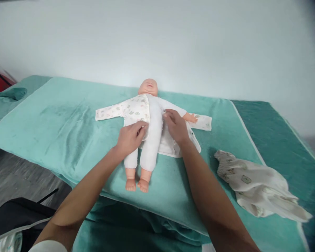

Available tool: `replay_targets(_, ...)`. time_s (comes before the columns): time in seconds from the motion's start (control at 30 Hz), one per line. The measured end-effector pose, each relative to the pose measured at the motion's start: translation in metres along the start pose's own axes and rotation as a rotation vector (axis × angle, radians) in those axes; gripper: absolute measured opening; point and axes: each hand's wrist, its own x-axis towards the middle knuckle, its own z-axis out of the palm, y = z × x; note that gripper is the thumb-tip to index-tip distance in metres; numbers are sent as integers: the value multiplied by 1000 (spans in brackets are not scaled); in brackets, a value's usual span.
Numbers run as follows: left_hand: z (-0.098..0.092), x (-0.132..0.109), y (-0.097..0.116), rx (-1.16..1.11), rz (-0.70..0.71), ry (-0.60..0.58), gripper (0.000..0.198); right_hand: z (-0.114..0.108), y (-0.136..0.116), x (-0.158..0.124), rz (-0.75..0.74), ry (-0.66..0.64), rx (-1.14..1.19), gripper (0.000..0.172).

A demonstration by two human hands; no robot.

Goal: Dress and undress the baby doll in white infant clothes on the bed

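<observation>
**Baby doll on the towel, both hands on the flaps of its printed top**

The teal towel (pixel 68 126) carries the baby doll (pixel 152 140), which lies on its back in the middle with its feet near the front edge. We think a strong pull toward us could slide it over that edge. The printed top (pixel 132 110) is spread open under the doll. One doll arm seems to rest on its sleeve, not inside, so a closed flap may trap it. The printed trousers (pixel 254 185) lie well apart, crumpled. The left hand (pixel 130 137) is curled and pinches one flap at the belly. The right hand (pixel 176 126) presses bent fingers on the other flap, but we cannot tell if it grips.
</observation>
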Motion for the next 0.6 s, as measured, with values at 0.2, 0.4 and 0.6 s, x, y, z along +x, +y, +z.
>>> replay_targets(0.2, 15, 79, 24, 192, 189, 10, 25, -56, 23, 18, 130, 406, -236, 22)
replay_targets(0.4, 69, 146, 56, 554, 369, -469, 39, -81, 48, 22, 268, 332, -545, 23)
replay_targets(0.6, 109, 164, 66, 630, 395, -562, 44, -85, 51, 23, 297, 303, -470, 23)
